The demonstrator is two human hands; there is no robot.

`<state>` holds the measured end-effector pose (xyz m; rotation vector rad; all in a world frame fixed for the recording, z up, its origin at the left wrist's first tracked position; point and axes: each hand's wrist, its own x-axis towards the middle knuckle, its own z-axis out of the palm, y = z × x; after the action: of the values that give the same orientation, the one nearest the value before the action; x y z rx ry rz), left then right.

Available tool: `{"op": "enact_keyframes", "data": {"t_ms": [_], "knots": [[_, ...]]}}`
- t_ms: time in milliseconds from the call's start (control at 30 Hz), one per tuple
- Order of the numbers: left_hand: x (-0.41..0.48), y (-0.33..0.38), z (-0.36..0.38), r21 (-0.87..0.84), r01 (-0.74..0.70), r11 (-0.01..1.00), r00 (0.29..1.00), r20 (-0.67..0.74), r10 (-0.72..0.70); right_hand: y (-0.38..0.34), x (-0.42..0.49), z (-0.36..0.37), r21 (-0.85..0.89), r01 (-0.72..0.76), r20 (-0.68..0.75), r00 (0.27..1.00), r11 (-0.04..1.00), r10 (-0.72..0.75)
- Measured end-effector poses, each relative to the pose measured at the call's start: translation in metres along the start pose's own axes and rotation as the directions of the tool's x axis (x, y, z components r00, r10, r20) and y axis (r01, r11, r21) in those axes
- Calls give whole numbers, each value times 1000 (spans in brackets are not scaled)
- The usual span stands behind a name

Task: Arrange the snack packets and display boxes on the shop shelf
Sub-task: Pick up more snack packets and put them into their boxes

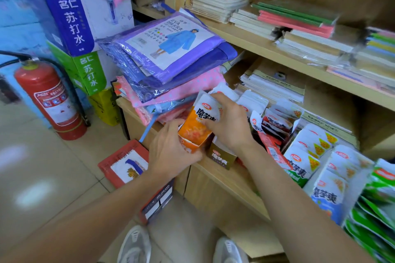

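Wooden shop shelf (215,170), crowded: a stack of bagged raincoats (171,53) sits at its left end, and loose snack packets (299,164) lie toward the right. Between them, at the front edge, the orange display box (193,132) stands tilted beside a brown box (221,157). The left hand (171,151) grips its lower side; the right hand (228,124) clasps its white top. So near the edge, a push could tip it to the floor, and a hard squeeze could crumple the card.

The orange box (193,132) has a white packet (208,110) with black letters. The next box (221,157) is brown. One raincoat bag (171,49) is purple. The pink bag (181,89) has pale dots. The fire extinguisher (49,96) is red.
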<state>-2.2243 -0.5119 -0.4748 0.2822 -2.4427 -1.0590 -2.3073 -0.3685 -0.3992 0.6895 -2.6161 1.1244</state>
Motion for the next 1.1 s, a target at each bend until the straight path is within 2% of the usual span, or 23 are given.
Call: {"op": "enact_keyframes", "data": {"t_ms": [200,267,400,467,567,667,767,867,967,1033,1100], "knots": [[-18,-13,-13,-42,48,998,998,35,-47,4,13,-13,-150,26,-155,987,988,-50],[-21,-14,-11,-56,40,998,998,43,-38,8,13,-10,-194,23,-127,991,981,-48],[-21,-15,-10,-59,51,997,997,54,-48,13,18,-1,-281,72,76,996,957,-52],[-20,-15,-10,-49,37,998,998,45,-35,14,18,4,-304,120,123,989,945,-86],[-20,-15,-10,-44,20,999,999,38,-18,15,13,9,-305,136,62,990,942,-123],[-19,-14,-13,-39,-5,999,999,42,7,20,10,8,-402,122,5,991,908,-131],[-17,-14,-14,20,-97,995,993,66,96,24,14,6,-349,50,4,999,936,-52],[-12,-16,-13,104,-169,980,981,112,157,22,21,-1,-153,-20,-46,999,988,13],[-7,-17,-14,176,-220,960,969,149,195,13,20,-8,46,-69,25,997,997,68],[-5,-18,-15,177,-223,959,968,154,197,8,18,-7,54,-63,101,993,997,57],[-4,-19,-15,176,-223,959,969,146,198,5,17,-2,-84,-7,182,983,996,23]]}}
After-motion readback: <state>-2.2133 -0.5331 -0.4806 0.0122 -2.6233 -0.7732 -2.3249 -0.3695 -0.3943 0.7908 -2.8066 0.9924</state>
